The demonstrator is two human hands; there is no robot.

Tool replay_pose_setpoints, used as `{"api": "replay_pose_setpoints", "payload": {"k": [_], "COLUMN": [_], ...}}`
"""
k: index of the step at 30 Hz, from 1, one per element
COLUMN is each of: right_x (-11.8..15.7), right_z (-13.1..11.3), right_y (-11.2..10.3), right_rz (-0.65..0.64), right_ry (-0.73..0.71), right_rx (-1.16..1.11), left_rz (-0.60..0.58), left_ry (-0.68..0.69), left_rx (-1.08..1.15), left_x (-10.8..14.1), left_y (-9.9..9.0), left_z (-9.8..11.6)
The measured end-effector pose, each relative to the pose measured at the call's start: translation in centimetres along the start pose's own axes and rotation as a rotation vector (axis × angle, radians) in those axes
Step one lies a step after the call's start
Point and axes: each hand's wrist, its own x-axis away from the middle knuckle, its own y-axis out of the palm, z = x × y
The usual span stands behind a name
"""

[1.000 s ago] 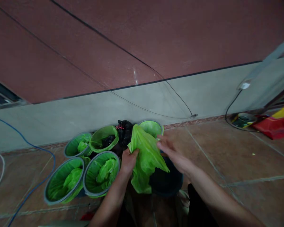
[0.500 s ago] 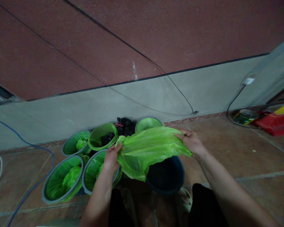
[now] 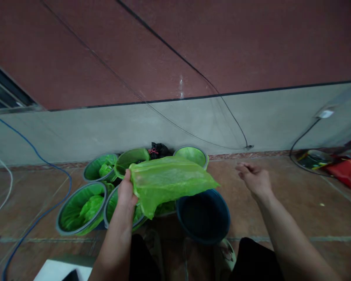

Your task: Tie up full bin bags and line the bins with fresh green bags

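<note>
In my left hand [image 3: 126, 193] is the gathered end of a bright green plastic bag [image 3: 174, 179], pinched under the thumb. The thin bag stretches out flat to the right, its free corner hanging in the air. Below it stands a dark blue bin [image 3: 203, 218] with no liner inside, between my feet. Apart from the bag, over the floor to the right, is my right hand [image 3: 255, 180]; its fingers are curled in and I see nothing in them.
Several bins with green liners stand at the left, among them a front-left bin [image 3: 81, 208] and a back one [image 3: 193, 155]. A tied black bag [image 3: 159, 150] leans by the wall. A blue hose [image 3: 68, 183] crosses the left floor; a red item [image 3: 348, 171] lies far right.
My right hand has let go of the green bag and moved right, away from it. The bag's right end has dropped free while my left hand keeps its grip.
</note>
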Motion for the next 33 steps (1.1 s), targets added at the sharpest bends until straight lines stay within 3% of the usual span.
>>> {"api": "replay_pose_setpoints", "payload": {"k": [1, 5, 7, 10, 14, 22, 26, 29, 33], "right_x": [1.1, 6.9, 9.6, 11.9, 11.6, 9.8, 9.7, 9.2, 7.7], "right_z": [-0.9, -4.6, -5.7, -6.1, -5.8, -5.0, -4.8, -5.0, -4.9], "right_y": [1.3, 6.7, 8.7, 10.5, 11.1, 10.8, 10.9, 10.5, 9.1], "right_rz": [-0.029, -0.517, -0.643, -0.645, -0.612, -0.511, -0.529, -0.550, -0.614], "right_ry": [-0.020, -0.194, -0.341, -0.423, -0.324, -0.303, -0.320, -0.293, -0.280], "right_rx": [-0.016, -0.037, 0.067, 0.216, 0.341, 0.555, 0.601, 0.555, 0.446], "left_rz": [-0.050, -0.285, -0.370, -0.476, -0.530, -0.520, -0.472, -0.437, -0.339], "left_ry": [-0.038, -0.164, -0.218, -0.220, -0.097, 0.428, 0.598, 0.587, 0.298], "left_rx": [-0.010, -0.068, -0.093, -0.103, -0.141, -0.668, -0.766, -0.728, -0.412], "left_x": [0.7, 3.7, 4.8, 5.4, 4.8, 5.8, 6.2, 5.8, 4.9], "left_y": [0.8, 4.1, 5.1, 5.6, 5.2, 4.8, 4.9, 5.2, 5.3], "left_z": [-0.7, -4.1, -5.4, -6.1, -5.6, -7.7, -8.4, -8.4, -8.3]}}
